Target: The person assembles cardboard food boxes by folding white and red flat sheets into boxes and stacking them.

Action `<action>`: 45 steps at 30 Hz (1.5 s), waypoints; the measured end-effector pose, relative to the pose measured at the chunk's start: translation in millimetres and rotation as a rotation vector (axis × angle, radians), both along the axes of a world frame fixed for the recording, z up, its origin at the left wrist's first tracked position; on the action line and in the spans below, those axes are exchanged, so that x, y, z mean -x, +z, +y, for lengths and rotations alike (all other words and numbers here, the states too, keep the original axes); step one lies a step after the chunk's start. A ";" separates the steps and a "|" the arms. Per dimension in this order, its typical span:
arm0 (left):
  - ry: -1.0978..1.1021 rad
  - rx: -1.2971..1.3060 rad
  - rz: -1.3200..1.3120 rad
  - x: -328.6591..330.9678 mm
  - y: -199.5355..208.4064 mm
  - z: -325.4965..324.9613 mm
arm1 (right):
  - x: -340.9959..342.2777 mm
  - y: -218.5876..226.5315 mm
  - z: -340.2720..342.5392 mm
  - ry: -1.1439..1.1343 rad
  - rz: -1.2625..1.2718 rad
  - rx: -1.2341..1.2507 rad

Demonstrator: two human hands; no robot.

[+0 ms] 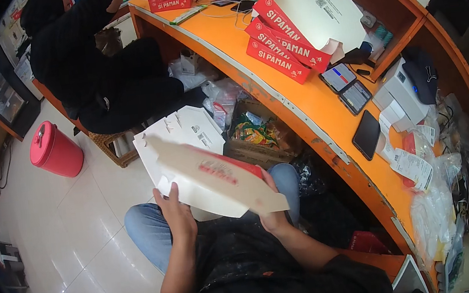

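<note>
Orange counter curves along the right of a pale tiled floor; red boxes stacked on it, phones nearer. Pink lidded bin at left; co-worker in dark clothes seated beyond.

White carton, partly folded, held over the seated person's lap, between the jeans-clad knees; its far flaps point away. Cream panel with red along one edge slants across it, blurred; cannot tell whether panel and carton are one piece.

Left hand: closed on the carton's near left edge, digits pointing up and away, slightly parted. Right hand: gripping at the panel's right end, digits partly hidden behind the card; exact finger placement unclear.

Forearms rise from the lower edge, angled inward, left steeper, right slanting across from the dark sleeve. Hands well apart, near level.
</note>
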State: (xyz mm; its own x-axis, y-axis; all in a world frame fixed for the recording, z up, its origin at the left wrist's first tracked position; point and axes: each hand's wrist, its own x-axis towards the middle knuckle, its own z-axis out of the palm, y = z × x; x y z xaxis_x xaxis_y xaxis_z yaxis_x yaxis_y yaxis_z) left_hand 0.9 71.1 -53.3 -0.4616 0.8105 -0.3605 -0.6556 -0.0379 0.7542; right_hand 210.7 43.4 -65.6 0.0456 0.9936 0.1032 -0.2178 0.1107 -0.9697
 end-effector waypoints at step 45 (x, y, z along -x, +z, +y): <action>-0.237 -0.984 1.380 -12.9 73.0 -35.9 | 4.5 97.3 -26.7 0.248 0.487 0.187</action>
State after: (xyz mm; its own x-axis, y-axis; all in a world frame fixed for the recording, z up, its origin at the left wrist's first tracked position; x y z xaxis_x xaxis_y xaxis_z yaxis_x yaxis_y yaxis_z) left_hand 13.8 35.2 19.6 0.1751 0.5580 0.8112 0.3530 -0.8047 0.4774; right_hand 206.2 16.6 31.7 -0.1928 0.9800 -0.0501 -0.6417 -0.1645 -0.7491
